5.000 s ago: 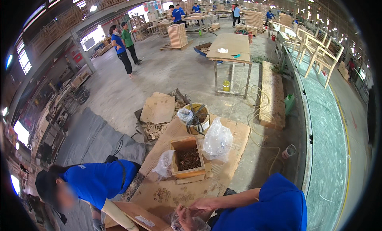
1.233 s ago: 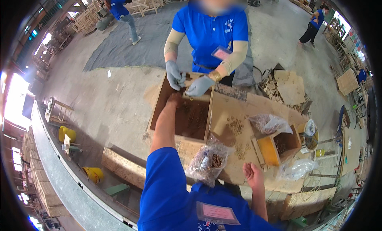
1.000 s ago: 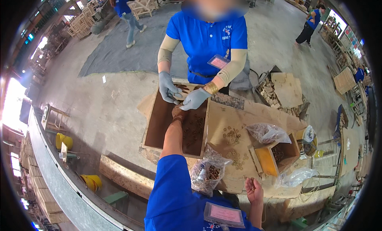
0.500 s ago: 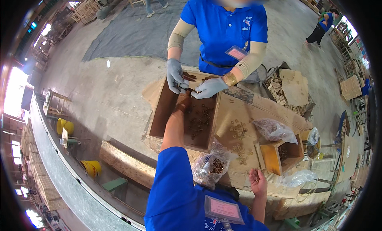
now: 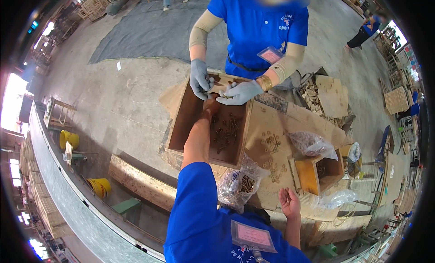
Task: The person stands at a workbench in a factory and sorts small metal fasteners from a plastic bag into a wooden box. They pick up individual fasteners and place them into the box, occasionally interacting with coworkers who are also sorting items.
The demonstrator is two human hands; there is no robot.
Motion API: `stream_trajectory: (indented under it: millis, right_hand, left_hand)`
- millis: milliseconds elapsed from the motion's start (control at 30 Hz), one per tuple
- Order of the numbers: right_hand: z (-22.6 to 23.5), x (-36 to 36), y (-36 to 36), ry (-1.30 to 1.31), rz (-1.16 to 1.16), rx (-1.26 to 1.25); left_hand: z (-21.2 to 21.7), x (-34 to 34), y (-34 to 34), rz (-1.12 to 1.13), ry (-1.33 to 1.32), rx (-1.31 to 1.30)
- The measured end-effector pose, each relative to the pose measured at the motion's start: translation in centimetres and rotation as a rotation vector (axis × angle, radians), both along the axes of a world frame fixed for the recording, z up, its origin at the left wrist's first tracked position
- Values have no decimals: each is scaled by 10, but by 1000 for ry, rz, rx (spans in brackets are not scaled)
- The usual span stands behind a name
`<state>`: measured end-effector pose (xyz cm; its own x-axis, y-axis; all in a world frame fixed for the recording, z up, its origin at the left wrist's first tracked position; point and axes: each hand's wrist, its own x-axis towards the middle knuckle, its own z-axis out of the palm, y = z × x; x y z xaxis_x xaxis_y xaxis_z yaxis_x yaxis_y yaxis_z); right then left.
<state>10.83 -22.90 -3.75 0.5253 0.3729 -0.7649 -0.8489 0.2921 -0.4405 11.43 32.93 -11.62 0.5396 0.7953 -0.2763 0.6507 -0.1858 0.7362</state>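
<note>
Fingers of left hand (image 5: 211, 104) — over screws (image 5: 225, 131)

The person's left arm, in a blue short sleeve, stretches straight up the middle of the frame, bare forearm extended, and the left hand (image 5: 211, 103) sits just above centre, its fingers closed together, though what they pinch cannot be told. The right hand (image 5: 289, 202) hangs lower right of centre, palm up, fingers (image 5: 284, 196) loosely curled and empty.
</note>
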Motion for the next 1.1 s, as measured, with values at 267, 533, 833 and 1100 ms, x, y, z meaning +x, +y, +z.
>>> stream_trajectory:
  millis: [267,533,833,1100]
  right_hand:
    - [-5,-8,-5,27,-10,12]
    - [3,-3,-2,10,-53,-16]
    - [0,-3,-10,-7,-14,8]
    - [1,-1,-2,-13,-7,-17]
  left_hand:
    - [-15,20,-46,80,15,79]
    - [-28,24,-34,100,-79,254]
    - [-9,32,-44,89,55,215]
    - [-4,28,-36,157,105,309]
